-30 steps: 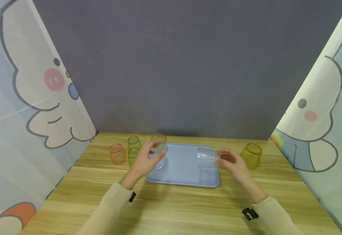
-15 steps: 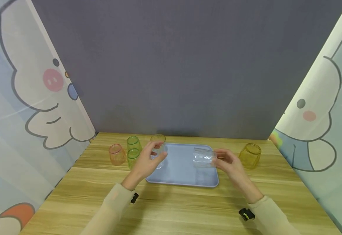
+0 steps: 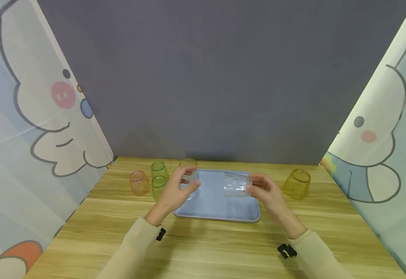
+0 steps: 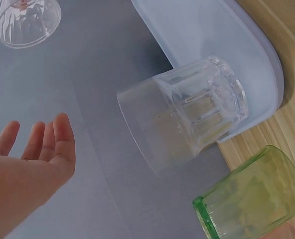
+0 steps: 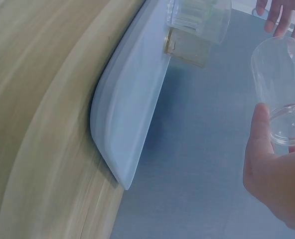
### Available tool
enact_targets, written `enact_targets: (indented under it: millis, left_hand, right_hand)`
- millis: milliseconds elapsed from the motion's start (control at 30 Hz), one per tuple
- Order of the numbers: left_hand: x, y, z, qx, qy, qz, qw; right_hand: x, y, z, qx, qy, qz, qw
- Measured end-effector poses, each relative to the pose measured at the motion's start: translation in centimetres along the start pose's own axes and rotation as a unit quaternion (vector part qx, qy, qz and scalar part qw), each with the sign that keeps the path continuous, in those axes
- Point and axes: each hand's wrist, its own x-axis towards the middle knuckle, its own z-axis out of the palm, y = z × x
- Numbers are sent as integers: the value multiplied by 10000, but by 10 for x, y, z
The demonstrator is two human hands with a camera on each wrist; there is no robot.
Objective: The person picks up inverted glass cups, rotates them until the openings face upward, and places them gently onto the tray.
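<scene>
My right hand pinches a clear glass by its base end, holding it on its side above the light blue tray. In the right wrist view, thumb and fingers meet the glass's round base. My left hand hovers over the tray's left end, fingers loosely bent, holding nothing. Another clear glass stands upright on the tray, partly hidden behind the left hand in the head view. A gap separates that hand from the glass in the left wrist view.
Left of the tray stand a pink glass and two green glasses. A faintly amber glass stands behind the tray's left corner. A yellow glass is at the right. A grey panel rises behind the wooden table.
My right hand has moved left with the clear glass, bringing it further over the tray. My left hand has shifted very slightly right. The other glasses and the tray stay put.
</scene>
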Motion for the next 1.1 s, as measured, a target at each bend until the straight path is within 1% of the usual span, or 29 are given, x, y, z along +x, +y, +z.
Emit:
enact_targets:
  millis: [167,467,733,900,1100]
  left_hand:
    - [0,1,3,-140,-51,120,9998]
    - [-1,3,7,-377,-196,76,9991]
    - [-2,6,8,-395,-268,78,9988]
    - [-1,8,9,-462,-334,60,9984]
    - [2,9,10,-504,-412,118,9978]
  right_hand:
    - [1,-1,3,161,-14,21,9999]
    - [2,-2,10,223,-29,22,9997]
    - [2,-6,15,466,-81,-54,9989]
    - [3,-7,16,491,-81,-43,9988]
    - [5,-8,18,517,-104,-64,9986]
